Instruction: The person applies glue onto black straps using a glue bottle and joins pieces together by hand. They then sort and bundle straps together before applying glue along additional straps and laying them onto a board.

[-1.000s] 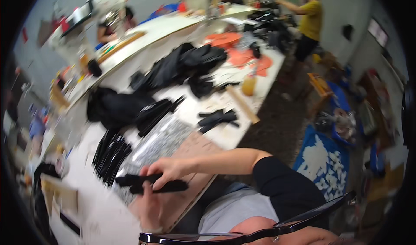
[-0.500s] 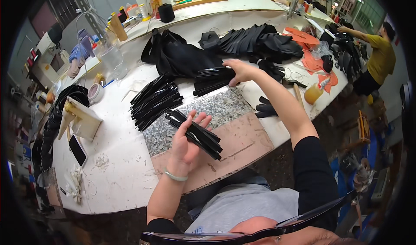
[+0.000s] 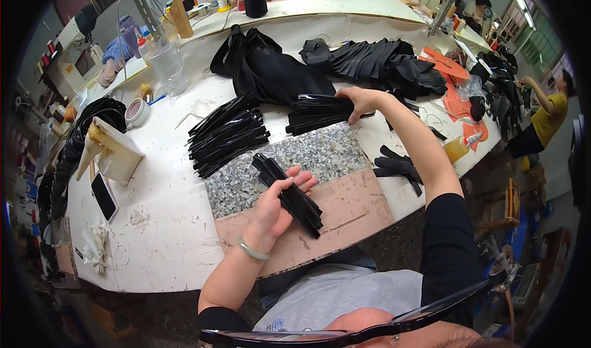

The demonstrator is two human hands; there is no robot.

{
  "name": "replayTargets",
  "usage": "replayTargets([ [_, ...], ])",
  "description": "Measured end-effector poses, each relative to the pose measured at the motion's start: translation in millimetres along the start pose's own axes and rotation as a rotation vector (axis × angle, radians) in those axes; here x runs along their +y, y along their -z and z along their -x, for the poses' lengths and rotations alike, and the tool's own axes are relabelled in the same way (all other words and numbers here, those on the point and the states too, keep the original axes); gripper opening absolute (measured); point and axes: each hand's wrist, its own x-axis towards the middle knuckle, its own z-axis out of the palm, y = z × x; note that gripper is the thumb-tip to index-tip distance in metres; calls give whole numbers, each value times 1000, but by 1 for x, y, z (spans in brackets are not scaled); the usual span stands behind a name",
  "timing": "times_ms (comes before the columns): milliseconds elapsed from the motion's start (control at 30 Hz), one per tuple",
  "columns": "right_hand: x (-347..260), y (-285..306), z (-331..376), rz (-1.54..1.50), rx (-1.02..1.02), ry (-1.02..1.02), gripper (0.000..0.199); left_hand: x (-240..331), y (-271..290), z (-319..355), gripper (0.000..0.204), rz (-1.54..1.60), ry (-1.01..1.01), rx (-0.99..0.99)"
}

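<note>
My left hand (image 3: 278,209) lies palm up over the near part of the work board, its thumb across a bundle of glossy black strips (image 3: 289,195). The bundle slants across the palm. Farther off, my right hand (image 3: 362,104) curves its thumb and fingers round the right end of a flat stack of black strips (image 3: 319,113). That stack rests at the far edge of a speckled grey slab (image 3: 277,157). Left of it lies a larger, fanned pile of black strips (image 3: 226,137).
Black sheet material (image 3: 271,71) and overlapping black pieces (image 3: 381,68) lie at the back. Short black strips (image 3: 399,166) and a yellow glue bottle (image 3: 457,148) are on the right. A phone (image 3: 104,197) and a glue-stained container (image 3: 117,151) stand left. A co-worker in yellow (image 3: 548,117) is far right.
The left hand and its bundle have shifted slightly right and nearer. The right hand stays at its stack's end. More loose strips show beneath the right forearm; the co-worker's arm has drawn back.
</note>
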Motion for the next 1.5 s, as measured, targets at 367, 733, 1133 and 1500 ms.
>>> replayTargets([
  [367, -16, -4, 0, 132, -20, -29, 90, -3, -1, -2, 38, 6, 7, 11],
  [733, -19, -5, 6, 126, 51, 74, 70, -4, 2, -4, 37, 0, -7, -12],
  [1133, -70, 21, 40, -532, 29, 49, 52, -4, 2, -4, 41, 92, -166, 39],
  [1500, -172, -96, 81, -1082, -358, -46, 54, -3, 0, -2, 41, 72, -309, -32],
])
